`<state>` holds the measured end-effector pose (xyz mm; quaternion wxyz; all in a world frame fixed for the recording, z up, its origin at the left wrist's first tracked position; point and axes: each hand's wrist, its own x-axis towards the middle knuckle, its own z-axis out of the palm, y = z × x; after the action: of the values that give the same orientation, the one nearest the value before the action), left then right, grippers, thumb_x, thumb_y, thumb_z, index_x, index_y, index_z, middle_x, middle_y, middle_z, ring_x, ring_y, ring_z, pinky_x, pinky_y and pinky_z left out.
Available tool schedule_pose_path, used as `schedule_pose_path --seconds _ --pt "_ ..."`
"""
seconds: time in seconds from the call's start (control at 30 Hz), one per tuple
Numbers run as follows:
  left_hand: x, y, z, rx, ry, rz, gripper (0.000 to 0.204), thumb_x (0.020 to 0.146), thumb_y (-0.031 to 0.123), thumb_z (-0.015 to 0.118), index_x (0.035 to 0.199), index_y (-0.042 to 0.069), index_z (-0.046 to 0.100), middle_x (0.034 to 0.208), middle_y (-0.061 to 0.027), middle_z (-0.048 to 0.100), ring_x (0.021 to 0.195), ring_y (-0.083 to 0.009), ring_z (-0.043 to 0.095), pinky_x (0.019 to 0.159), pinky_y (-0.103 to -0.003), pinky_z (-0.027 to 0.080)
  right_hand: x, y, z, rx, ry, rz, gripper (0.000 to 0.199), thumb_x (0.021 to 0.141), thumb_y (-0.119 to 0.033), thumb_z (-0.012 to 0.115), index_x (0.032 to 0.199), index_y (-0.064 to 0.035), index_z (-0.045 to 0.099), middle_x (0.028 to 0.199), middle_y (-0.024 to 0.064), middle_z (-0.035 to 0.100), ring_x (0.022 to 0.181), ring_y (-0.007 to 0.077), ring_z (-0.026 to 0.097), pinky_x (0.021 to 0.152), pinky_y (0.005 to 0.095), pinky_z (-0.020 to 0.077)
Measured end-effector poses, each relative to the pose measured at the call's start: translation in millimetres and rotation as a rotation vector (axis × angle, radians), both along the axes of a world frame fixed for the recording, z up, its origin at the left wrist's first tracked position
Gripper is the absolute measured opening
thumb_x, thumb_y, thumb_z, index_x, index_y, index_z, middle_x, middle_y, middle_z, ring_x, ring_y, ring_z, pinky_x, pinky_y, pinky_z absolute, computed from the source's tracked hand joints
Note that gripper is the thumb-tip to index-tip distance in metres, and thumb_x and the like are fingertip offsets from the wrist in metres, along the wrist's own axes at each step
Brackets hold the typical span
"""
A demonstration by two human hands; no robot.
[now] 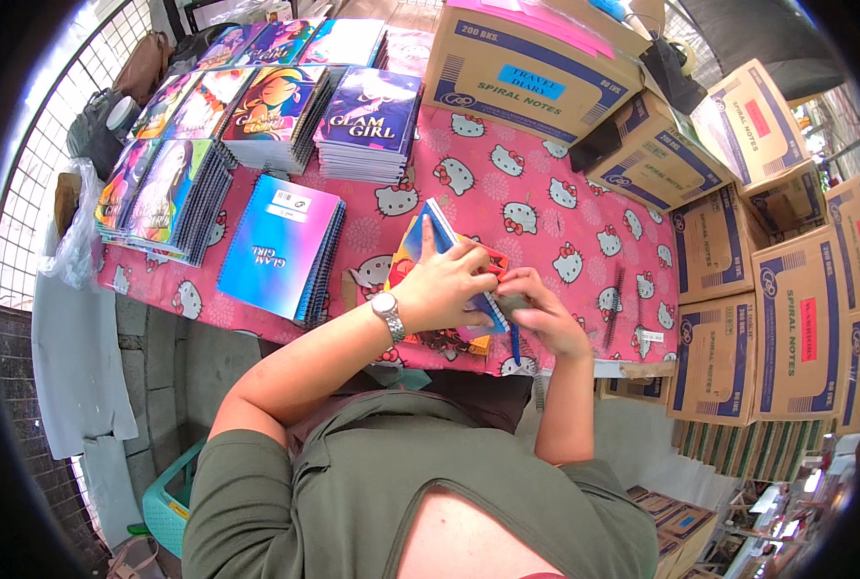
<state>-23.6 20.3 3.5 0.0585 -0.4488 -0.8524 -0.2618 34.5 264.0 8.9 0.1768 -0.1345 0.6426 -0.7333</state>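
Observation:
A notebook (430, 222) with a blue and white page edge stands tilted over a yellow and red cover (406, 261) near the table's front edge. My left hand (440, 285), with a silver watch at its wrist, is closed round the notebook, its index finger stretched along the upper part. At the notebook's lower right end, my right hand (546, 314) pinches with thumb and fingers; what lies between them is hidden. Just below these fingers a thin blue strip (515, 344), perhaps a spiral coil, sticks out.
Stacks of spiral notebooks (367, 121) fill the table's left side, a blue-pink notebook stack (280, 246) nearest. Cardboard boxes (536, 77) stand at the back and right. A dark coil (615, 301) lies on the pink tablecloth (565, 261). A teal plastic stool (169, 492) sits lower left.

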Motion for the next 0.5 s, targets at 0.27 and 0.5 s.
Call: schedule_pose_path --seconds 0.27,0.5 --pt "-37 -26 -5 -0.068 -0.035 -0.016 0.038 0.07 0.039 0.082 0.097 0.018 0.065 0.109 -0.0017 0.055 0.121 -0.0245 0.05 0.104 -0.076 0.027 -27 -16 9 0.247 0.065 0.051 0.04 0.079 -0.027 0.071 0.113 -0.0068 0.065 0.128 0.0074 0.044 0.123 0.0217 0.047 0.106 0.0364 0.0389" --pt "-28 -21 -2 -0.006 0.0 -0.059 0.035 0.072 0.041 0.081 0.096 0.019 0.066 0.104 -0.0005 0.056 0.116 -0.0227 0.051 0.1 -0.07 0.032 -29 -6 5 -0.021 0.002 0.033 0.043 0.075 -0.024 0.077 0.111 -0.0055 0.063 0.125 0.007 0.046 0.115 0.0198 0.048 0.099 0.0341 0.0401"
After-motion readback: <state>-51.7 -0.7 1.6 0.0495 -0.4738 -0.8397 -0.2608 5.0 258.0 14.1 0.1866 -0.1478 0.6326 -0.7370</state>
